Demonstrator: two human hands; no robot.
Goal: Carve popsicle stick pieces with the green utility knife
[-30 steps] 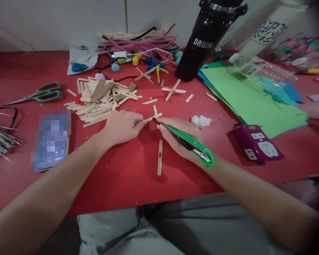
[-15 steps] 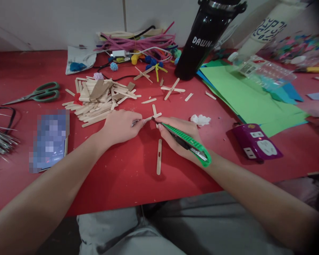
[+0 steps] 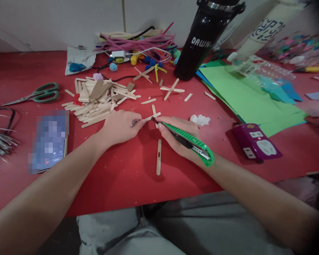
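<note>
My left hand (image 3: 123, 125) is closed, its thumb and fingers pinching one end of a wooden craft stick (image 3: 156, 115). That stick lies across another craft stick (image 3: 153, 107). In my right hand (image 3: 179, 132) is a green utility knife (image 3: 190, 137), held like a pen. The blade end meets the pinched stick close to my left fingertips; the exact contact is hard to make out. Nearer to me lies a single craft stick (image 3: 158, 157) with a small slot cut in its middle. Two crossed sticks (image 3: 172, 89) rest beyond my hands.
A heap of craft sticks (image 3: 95, 99), green scissors (image 3: 45, 93) and a phone (image 3: 51, 141) lie to the left. To the right are a purple power adapter (image 3: 256, 141), green paper sheets (image 3: 250, 92) and a crumpled white tissue (image 3: 200, 120). A black bottle (image 3: 199, 42) stands behind.
The knife's rear end has swung slightly to the right in my right hand, with its blade end still at the stick. My left hand keeps its pinch almost unmoved.
</note>
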